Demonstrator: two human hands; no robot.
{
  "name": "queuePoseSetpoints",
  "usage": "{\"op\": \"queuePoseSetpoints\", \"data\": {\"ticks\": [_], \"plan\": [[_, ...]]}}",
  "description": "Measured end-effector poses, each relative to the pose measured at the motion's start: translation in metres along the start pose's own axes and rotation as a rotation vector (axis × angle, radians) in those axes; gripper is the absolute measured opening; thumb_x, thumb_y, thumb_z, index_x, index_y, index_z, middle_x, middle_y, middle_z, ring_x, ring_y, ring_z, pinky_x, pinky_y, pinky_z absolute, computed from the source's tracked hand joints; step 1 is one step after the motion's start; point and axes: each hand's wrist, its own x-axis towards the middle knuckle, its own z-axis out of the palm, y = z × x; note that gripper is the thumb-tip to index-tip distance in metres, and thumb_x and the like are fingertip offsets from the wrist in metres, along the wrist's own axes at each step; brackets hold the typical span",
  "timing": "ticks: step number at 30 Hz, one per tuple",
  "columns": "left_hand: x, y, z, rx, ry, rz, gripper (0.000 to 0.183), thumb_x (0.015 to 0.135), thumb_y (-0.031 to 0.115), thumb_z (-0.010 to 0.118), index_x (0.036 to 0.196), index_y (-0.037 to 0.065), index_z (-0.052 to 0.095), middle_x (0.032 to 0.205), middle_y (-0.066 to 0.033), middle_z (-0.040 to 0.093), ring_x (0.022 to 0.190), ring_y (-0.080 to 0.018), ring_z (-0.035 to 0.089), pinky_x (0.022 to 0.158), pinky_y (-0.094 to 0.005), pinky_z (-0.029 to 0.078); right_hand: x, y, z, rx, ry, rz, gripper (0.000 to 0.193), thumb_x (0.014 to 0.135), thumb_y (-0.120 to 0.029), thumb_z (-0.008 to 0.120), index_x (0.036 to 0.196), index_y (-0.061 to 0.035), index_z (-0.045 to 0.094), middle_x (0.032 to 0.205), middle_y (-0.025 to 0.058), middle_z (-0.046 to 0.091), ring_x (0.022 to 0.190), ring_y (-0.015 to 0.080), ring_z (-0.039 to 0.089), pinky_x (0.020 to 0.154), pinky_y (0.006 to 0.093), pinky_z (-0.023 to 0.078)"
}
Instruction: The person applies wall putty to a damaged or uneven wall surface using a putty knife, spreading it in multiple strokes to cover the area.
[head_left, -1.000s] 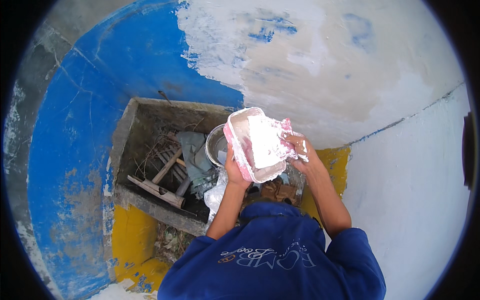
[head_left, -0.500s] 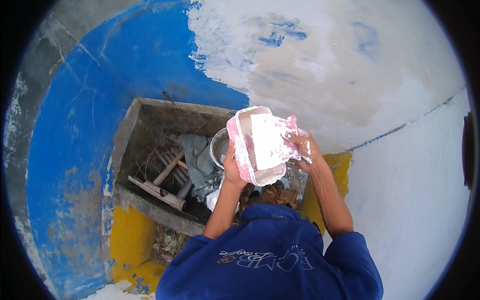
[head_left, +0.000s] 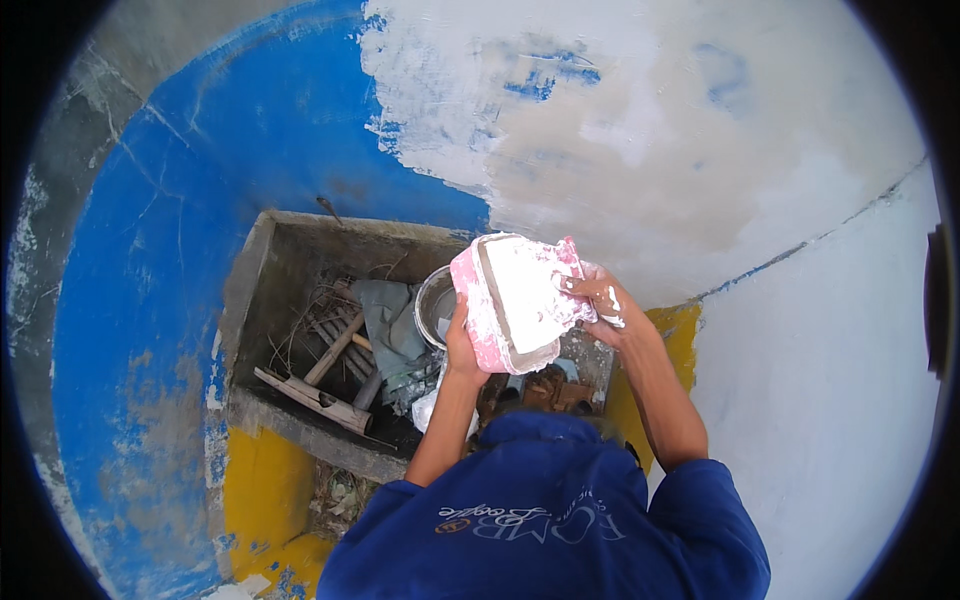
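Note:
My left hand (head_left: 462,348) is closed on the side of a pink plastic tub (head_left: 468,312) smeared with white paste. It is held up in front of me, above a concrete trough. My right hand (head_left: 610,312) grips the pink end of a flat putty spreader (head_left: 530,290); its broad face is thickly coated in white. The spreader lies across the tub's opening and hides most of the inside. White smears mark the right hand's fingers and back. Whether the blade touches the tub's rim I cannot tell.
The concrete trough (head_left: 250,290) holds a round bucket (head_left: 432,305), a grey-green cloth (head_left: 388,325), a split bamboo piece (head_left: 315,400), sticks and twigs. Behind stands a wall, blue (head_left: 290,120) at left and patchy white (head_left: 640,190) at right. Yellow paint (head_left: 265,490) covers the lower wall.
The spreader has shifted left across the tub and covers more of its opening. The tub appears slightly lower and tilted a little differently. Both hands keep their grips; the view has shifted slightly.

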Motion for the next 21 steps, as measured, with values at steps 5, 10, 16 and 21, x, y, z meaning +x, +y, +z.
{"op": "queuePoseSetpoints", "data": {"ticks": [5,10,16,21], "plan": [[-0.009,-0.003,-0.003,-0.044,0.04,0.027,0.059,0.1,0.044,0.039,0.142,0.003,0.036,0.135,-0.016,0.05,0.124,-0.0318,0.05,0.105,-0.0493,0.041,0.01,-0.059,0.017,-0.682,0.252,-0.577,0.026,0.087,-0.004,0.064,0.112,0.0034,0.063,0.097,0.007,0.068,0.077,0.0131,0.064,0.067,0.0306,0.051],[-0.02,-0.002,-0.011,-0.066,0.049,0.092,0.059,0.1,0.044,0.038,0.144,0.004,0.035,0.138,-0.0159,0.048,0.125,-0.0327,0.05,0.105,-0.05,0.041,0.032,-0.118,0.056,-1.7,0.378,-1.806,0.04,0.078,0.0,0.063,0.118,-0.0077,0.066,0.112,0.0066,0.064,0.091,0.0198,0.063,0.067,0.0331,0.051],[-0.03,-0.004,-0.003,-0.052,0.069,0.15,0.058,0.1,0.042,0.037,0.144,0.005,0.034,0.139,-0.0156,0.047,0.126,-0.0337,0.049,0.106,-0.0504,0.039,0.131,-0.123,-0.001,-2.204,0.387,-1.608,0.05,0.08,-0.001,0.059,0.129,-0.0105,0.059,0.133,0.0076,0.054,0.107,0.0259,0.059,0.094,0.0439,0.046],[-0.038,0.002,-0.007,-0.118,0.054,0.152,0.058,0.1,0.044,0.037,0.143,0.006,0.036,0.137,-0.0152,0.048,0.125,-0.0339,0.048,0.105,-0.0519,0.04,0.144,-0.122,-0.008,-2.205,0.366,-1.6,0.046,0.084,-0.003,0.055,0.129,-0.0098,0.058,0.134,0.0102,0.052,0.109,0.0274,0.058,0.099,0.0451,0.045]]}}
